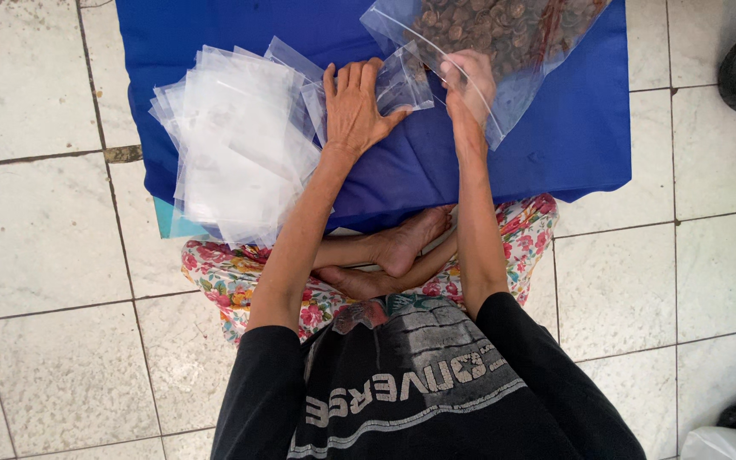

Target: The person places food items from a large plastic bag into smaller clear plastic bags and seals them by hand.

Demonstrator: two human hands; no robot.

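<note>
While the left hand [353, 106] lies flat, fingers spread, the right hand [468, 85] pinches a small bag [402, 81].
Small bag sits at three o'clock of the left hand, between both grips; big bag [504, 34] at twelve, pile [240, 140] at nine.

Black printed tee [419, 383] — floral trousers [232, 277] — bare feet [406, 243].

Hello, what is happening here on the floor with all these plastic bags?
A person sits cross-legged on a tiled floor before a blue mat. The left hand lies flat on a small clear bag on the mat. The right hand grips the edge of a large clear bag full of small brown round pieces. A loose stack of empty clear bags lies to the left.
</note>
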